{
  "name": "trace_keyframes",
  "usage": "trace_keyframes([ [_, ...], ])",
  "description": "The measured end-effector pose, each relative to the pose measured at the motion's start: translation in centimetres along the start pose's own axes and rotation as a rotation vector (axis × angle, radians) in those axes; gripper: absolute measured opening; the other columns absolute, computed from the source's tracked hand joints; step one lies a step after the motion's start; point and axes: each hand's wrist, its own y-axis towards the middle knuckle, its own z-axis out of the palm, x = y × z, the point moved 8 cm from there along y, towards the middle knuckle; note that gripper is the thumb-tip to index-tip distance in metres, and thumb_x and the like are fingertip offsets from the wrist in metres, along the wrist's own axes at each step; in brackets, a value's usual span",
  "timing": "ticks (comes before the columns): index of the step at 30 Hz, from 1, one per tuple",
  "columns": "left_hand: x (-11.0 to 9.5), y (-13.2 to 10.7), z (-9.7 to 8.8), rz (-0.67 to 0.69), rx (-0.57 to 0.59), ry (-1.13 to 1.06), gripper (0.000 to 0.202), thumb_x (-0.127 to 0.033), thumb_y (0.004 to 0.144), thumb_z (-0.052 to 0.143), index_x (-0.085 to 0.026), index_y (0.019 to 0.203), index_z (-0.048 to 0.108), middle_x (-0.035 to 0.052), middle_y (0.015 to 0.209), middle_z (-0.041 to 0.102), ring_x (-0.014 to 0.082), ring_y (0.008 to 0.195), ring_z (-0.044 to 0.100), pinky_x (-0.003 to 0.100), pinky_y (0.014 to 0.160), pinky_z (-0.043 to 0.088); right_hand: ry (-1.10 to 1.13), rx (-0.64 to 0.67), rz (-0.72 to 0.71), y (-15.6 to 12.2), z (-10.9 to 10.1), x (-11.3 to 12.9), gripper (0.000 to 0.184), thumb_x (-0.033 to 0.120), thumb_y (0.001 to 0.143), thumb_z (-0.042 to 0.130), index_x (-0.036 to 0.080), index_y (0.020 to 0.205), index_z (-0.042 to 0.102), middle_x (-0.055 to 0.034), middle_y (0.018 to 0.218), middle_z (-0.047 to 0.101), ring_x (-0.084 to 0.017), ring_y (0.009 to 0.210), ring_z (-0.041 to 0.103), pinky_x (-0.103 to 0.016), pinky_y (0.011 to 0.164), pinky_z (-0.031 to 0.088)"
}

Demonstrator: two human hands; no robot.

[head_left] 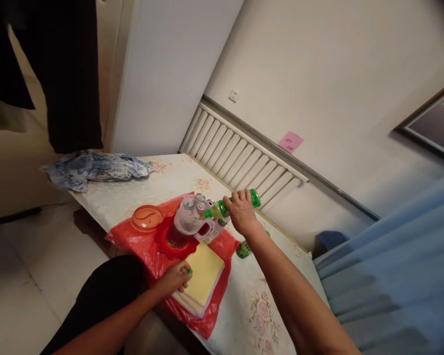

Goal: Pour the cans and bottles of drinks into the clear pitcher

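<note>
My right hand (240, 209) grips a green drink bottle (219, 209), tipped with its mouth at the rim of a clear plastic pitcher (187, 217). Dark reddish liquid with foam on top fills the lower part of the pitcher, which stands on a red scalloped dish (165, 241). In the closed fingers of my left hand (177, 277) is a small green bottle cap (190, 271), held above a stack of yellow cloths (205, 271). The orange round lid (147, 218) lies left of the pitcher. Behind the pitcher, cans (200, 201) are partly hidden.
A red plastic sheet (133, 242) lies under these things on the flowered tablecloth (240, 305). Another green bottle (244, 249) stands partly behind my right forearm. Blue-white fabric (99, 170) lies at the far left; a radiator (240, 148) lines the wall, and a blue curtain (395, 266) hangs right.
</note>
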Motion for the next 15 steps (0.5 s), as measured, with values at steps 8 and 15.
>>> trace_keyframes([
  [8, -0.2, -0.1, 0.0, -0.004, 0.004, -0.008, 0.038, -0.047, 0.060, 0.064, -0.019, 0.082, 0.053, -0.0072, 0.065, 0.050, 0.0112, 0.051, 0.056, 0.022, 0.042, 0.044, -0.013, 0.008, -0.054, 0.9, -0.9, 1.0, 0.029, 0.016, 0.097, 0.044, 0.019, 0.119, 0.062, -0.0128, 0.112, 0.060, -0.030, 0.112, 0.048, -0.058, 0.113, 0.016],
  [15, -0.4, -0.3, 0.0, -0.042, -0.013, -0.018, 0.039, -0.046, 0.058, 0.067, -0.019, 0.083, 0.054, -0.0066, 0.065, 0.051, 0.0114, 0.051, 0.055, 0.022, 0.042, 0.041, 0.017, 0.034, -0.066, 1.0, -1.1, 1.4, 0.031, 0.014, 0.097, 0.042, 0.018, 0.120, 0.061, -0.0137, 0.113, 0.060, -0.029, 0.113, 0.047, -0.057, 0.114, 0.012],
])
